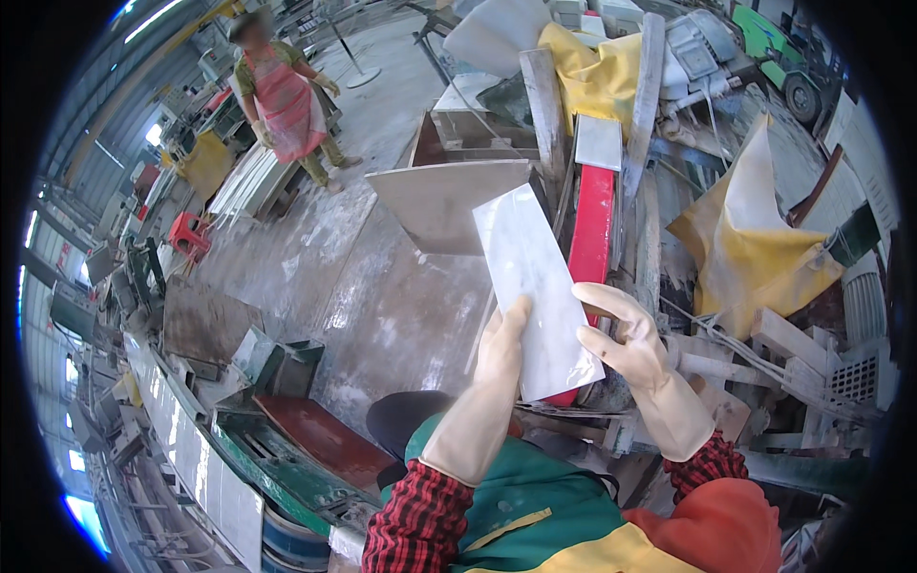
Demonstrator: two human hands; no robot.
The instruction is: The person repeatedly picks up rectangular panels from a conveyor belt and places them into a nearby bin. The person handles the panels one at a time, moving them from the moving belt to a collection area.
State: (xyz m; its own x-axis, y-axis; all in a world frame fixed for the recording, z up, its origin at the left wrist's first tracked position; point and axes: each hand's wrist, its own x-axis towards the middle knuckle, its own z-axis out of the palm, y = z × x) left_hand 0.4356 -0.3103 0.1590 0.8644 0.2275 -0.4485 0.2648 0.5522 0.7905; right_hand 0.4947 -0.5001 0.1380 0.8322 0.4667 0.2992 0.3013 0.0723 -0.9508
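Observation:
A white marble tile, long and rectangular with faint grey veins, is held up in front of me, tilted. My left hand, in a pale rubber glove, grips its lower left edge. My right hand, gloved the same way, curls around its lower right edge. Both forearms wear red checked sleeves over a green and yellow apron.
Behind the tile a red beam runs along a stone-cutting machine amid wooden planks and yellow sheeting. A large grey slab leans ahead. A green machine table stands lower left. A person in a pink apron stands on the wet concrete floor far left.

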